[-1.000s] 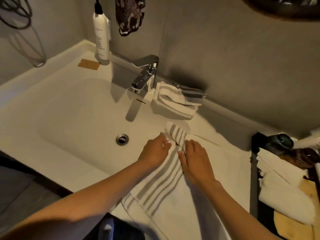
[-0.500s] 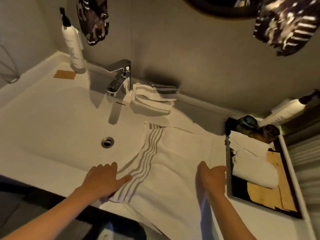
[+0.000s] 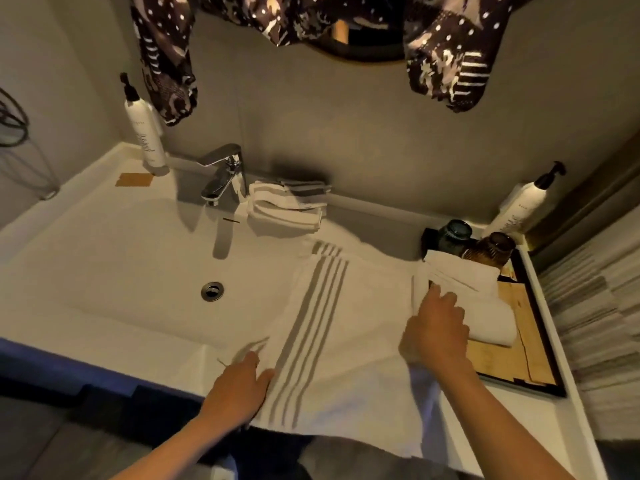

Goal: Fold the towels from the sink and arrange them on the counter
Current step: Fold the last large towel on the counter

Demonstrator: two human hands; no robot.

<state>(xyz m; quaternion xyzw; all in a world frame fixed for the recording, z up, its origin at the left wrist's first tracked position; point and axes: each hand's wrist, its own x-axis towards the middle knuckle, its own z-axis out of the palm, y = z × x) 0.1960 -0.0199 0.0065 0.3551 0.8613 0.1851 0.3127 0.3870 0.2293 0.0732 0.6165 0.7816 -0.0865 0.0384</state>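
Currently a white striped towel lies spread flat across the right end of the sink and the worktop beside it, its long axis running from the front edge toward the back wall, the band of grey stripes running the same way along its left part. The left hand rests flat, fingers spread, on the towel's near left edge just beside the stripes. The right hand lies open with fingers extended on the towel's right edge, next to the tray; whether it pinches any cloth I cannot tell. A folded striped towel sits against the back wall just right of the faucet, its long side along the wall. At right, a black tray holds 2 folded white towels, 2 dark jars at its far end and a wooden board. A pump bottle stands at the sink's back left corner.
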